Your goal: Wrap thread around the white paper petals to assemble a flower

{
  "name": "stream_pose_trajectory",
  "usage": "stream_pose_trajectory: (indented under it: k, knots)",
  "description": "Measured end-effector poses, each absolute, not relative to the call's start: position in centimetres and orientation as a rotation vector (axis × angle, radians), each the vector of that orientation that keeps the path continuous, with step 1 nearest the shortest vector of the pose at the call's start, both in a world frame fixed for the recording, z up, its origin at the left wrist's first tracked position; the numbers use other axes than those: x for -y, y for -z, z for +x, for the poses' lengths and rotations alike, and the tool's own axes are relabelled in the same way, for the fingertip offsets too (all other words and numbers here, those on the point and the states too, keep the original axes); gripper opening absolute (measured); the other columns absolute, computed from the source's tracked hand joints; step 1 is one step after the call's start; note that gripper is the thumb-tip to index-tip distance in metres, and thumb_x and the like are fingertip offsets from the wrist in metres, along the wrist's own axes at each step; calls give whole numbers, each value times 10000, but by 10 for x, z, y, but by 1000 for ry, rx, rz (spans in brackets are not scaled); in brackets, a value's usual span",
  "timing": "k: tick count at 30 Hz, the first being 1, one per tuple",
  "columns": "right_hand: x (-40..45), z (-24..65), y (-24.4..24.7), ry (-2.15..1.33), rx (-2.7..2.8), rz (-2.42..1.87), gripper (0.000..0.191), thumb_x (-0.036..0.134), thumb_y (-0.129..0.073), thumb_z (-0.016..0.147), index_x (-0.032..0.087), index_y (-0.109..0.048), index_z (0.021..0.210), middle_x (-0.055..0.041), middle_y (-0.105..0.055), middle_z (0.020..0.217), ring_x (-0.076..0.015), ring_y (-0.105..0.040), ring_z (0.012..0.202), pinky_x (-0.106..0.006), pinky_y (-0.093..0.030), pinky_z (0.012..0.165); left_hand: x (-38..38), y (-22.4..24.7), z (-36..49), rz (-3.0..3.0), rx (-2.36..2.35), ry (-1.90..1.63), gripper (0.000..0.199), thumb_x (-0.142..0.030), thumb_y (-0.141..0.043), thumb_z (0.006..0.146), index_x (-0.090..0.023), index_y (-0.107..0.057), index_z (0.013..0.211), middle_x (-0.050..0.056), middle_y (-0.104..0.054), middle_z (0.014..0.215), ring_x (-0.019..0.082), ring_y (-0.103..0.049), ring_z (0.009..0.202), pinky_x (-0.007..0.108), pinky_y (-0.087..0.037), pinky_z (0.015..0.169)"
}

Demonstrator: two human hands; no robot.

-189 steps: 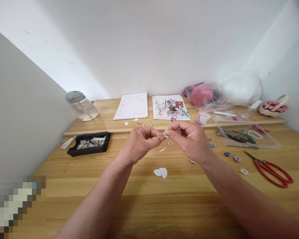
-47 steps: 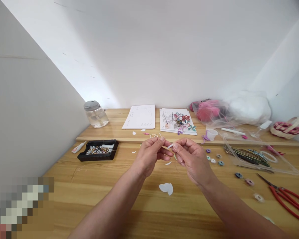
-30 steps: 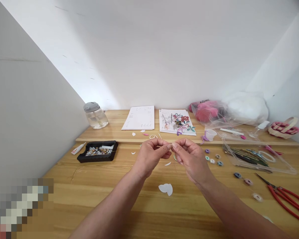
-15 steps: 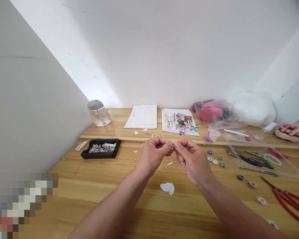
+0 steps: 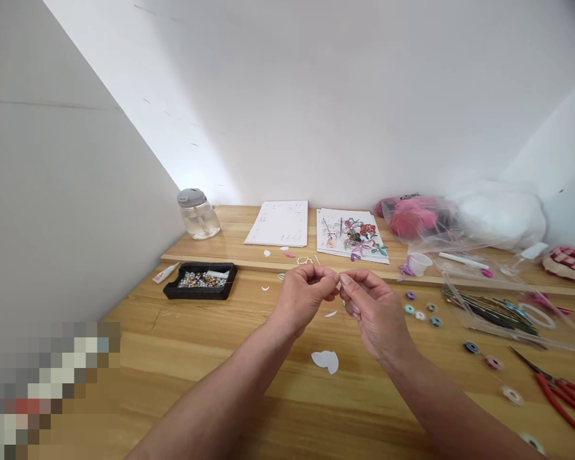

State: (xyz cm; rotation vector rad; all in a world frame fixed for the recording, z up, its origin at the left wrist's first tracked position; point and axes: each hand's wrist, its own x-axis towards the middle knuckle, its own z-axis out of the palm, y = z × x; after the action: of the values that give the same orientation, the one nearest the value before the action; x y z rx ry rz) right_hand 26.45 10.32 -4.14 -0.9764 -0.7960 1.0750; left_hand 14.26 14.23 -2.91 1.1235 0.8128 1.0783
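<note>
My left hand (image 5: pixel 303 297) and my right hand (image 5: pixel 371 305) meet fingertip to fingertip above the middle of the wooden table. Both are closed in a pinch. Whatever lies between the fingertips is too small to make out. Below the hands, white petal-shaped pieces (image 5: pixel 326 361) lie on the wood. A thin white sliver (image 5: pixel 331 314) rests between the wrists. Just beyond the hands are a pale outlined shape (image 5: pixel 304 260) and a small pink piece (image 5: pixel 289 255).
At left stand a black bead tray (image 5: pixel 200 281), a glue tube (image 5: pixel 165 273) and a lidded jar (image 5: pixel 198 213). Papers (image 5: pixel 278 223) lie behind. To the right are thread spools (image 5: pixel 470 347), red-handled pliers (image 5: pixel 556 390), a clear tray (image 5: pixel 572 335) and a small cup (image 5: pixel 420 264).
The view has shifted slightly, so everything on the table sits a little farther right. Both hands keep their pinch, fingertips still together.
</note>
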Motion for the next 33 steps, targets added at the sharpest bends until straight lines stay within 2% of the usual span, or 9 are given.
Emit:
stream_pose_trajectory:
  k: [9,21,26,28,33]
  knots:
    - [-105,263,49,-1041,785,-946,266,380,-830,726,182,-661,779,63,-451,518,-48,-306,449,-216,-191,440,-142,26,142,1093,-807,-1062,240,-313,-805,686,-117,-669,697,19,-640,688,99,-598,629,223,-471,625]
    - [-114,265,60,-956,730,-967,293,382,-848,676,166,-655,725,69,-480,516,-45,-308,457,-216,-222,445,-148,38,143,926,-739,-954,375,-333,-888,613,-113,-660,815,10,-655,719,88,-634,598,167,-473,529]
    - [-117,266,66,-983,705,-989,302,393,-833,682,163,-639,708,62,-511,546,-39,-296,452,-217,-209,437,-152,43,142,969,-757,-915,380,-378,-871,640,-119,-656,817,11,-654,778,75,-631,599,155,-471,515]
    - [-120,267,69,-1003,688,-1012,307,401,-826,679,162,-635,707,65,-507,537,-38,-286,446,-217,-204,436,-155,49,142,1008,-787,-907,404,-455,-833,675,-125,-653,822,16,-653,806,76,-628,589,152,-438,470]
    - [-125,267,81,-1059,625,-1073,324,409,-822,639,162,-616,678,82,-436,487,-44,-273,448,-215,-197,434,-171,77,142,1143,-935,-975,501,-624,-671,765,-127,-650,822,35,-640,747,120,-639,573,158,-263,371]
